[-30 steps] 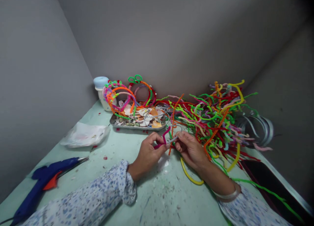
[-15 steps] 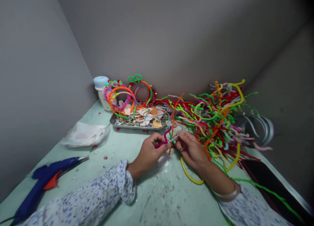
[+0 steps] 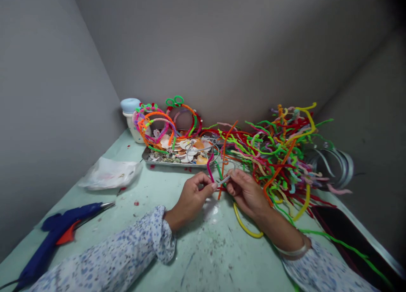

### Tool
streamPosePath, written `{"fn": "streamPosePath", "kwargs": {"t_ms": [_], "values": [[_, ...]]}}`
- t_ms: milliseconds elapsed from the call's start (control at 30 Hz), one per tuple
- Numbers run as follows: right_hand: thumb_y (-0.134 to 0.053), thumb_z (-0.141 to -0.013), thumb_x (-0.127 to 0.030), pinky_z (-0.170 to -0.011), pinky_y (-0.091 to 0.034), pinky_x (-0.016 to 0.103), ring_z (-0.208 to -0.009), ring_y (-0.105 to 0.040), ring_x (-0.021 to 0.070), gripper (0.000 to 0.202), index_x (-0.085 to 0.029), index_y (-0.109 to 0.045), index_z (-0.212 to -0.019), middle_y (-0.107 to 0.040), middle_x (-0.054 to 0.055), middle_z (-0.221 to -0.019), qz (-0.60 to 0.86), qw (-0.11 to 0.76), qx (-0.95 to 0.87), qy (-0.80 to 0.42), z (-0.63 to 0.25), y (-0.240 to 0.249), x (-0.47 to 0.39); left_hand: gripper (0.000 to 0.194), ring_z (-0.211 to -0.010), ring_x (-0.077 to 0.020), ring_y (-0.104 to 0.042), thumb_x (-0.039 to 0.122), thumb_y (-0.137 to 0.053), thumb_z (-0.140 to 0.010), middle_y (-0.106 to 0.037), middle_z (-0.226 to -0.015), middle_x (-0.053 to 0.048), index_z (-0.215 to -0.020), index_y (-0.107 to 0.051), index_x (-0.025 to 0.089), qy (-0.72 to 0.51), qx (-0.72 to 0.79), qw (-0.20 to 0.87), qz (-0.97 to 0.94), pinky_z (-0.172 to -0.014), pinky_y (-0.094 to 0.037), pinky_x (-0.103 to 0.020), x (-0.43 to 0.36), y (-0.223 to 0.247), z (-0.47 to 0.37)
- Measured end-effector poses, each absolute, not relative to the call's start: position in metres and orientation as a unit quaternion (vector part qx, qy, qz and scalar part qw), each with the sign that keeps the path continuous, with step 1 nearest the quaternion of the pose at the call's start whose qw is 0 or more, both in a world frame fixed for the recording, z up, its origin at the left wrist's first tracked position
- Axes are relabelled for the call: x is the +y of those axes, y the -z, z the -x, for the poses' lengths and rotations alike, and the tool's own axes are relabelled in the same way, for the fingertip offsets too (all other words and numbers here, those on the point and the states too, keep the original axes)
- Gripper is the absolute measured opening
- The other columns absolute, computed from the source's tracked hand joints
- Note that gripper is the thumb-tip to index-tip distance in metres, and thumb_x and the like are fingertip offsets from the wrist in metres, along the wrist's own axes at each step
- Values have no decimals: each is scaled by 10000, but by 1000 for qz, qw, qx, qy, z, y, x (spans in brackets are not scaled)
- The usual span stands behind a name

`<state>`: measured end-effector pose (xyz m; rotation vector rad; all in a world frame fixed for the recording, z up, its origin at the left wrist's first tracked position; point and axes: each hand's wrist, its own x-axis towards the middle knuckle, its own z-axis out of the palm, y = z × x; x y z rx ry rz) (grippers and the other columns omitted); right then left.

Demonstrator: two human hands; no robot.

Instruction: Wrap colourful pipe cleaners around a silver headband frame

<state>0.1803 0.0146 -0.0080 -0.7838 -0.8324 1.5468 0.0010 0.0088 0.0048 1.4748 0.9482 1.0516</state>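
Near the tray edge [image 3: 177, 165], a grey strip [image 3: 224, 181] was pinched by the left hand [image 3: 190, 196] and right hand [image 3: 246, 195], just apart. A pink stick [image 3: 209, 167] was held in the left.

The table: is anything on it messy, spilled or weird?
The fuzzy stems on the right lie in a messy tangle, and a green stem strays over the dark flat thing. Red specks dot the table left of the left hand; I can't tell what they are.
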Motion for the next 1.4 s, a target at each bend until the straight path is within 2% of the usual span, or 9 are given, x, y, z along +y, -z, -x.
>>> {"fn": "streamPosePath", "kwargs": {"t_ms": [233,467,833,1100,1267,1400], "values": [[-781,-763,-360,-446,-401,130,-469,-515,52,220,-174,-668,-728,-598,-30,-570,327,570,-352,-667,-180,9,14,219,-635,-103,-425,325,-625,-842,-482,-670,32,-737,-526,160,-443,385,539,-603,-619,-346,-240,9,-4,-2],[-788,-756,-350,-441,-395,123,-477,-514,51,214,-173,-671,-732,-589,-33,-564,328,579,-343,-664,-179,7,15,238,-657,-111,-433,350,-590,-870,-484,-684,25,-735,-529,163,-450,395,496,-629,-628,-348,-244,8,-6,-2],[-791,-745,-370,-446,-387,130,-472,-501,49,225,-176,-678,-733,-594,-26,-580,330,566,-358,-665,-180,8,13,250,-652,-114,-393,335,-557,-879,-437,-671,29,-703,-502,165,-439,390,521,-619,-623,-319,-254,9,-6,-2],[-795,-734,-359,-435,-381,154,-478,-494,65,233,-176,-653,-714,-570,-35,-570,346,580,-342,-653,-179,6,14,253,-657,-120,-443,372,-551,-895,-492,-689,20,-753,-531,164,-431,402,518,-621,-629,-357,-247,9,-6,-4],[-784,-751,-339,-452,-386,180,-508,-491,75,204,-195,-640,-733,-552,-38,-628,350,607,-320,-638,-179,6,15,137,-845,-172,-558,308,-577,-888,-609,-885,-36,-886,-603,173,-476,434,394,-656,-754,-428,-281,8,-7,-3],[-782,-749,-349,-450,-374,223,-513,-477,98,205,-217,-626,-731,-529,-35,-629,362,611,-324,-625,-179,6,17,58,-900,-195,-569,217,-644,-840,-623,-898,-44,-868,-606,184,-508,434,252,-700,-836,-430,-331,5,-9,-3]]}}
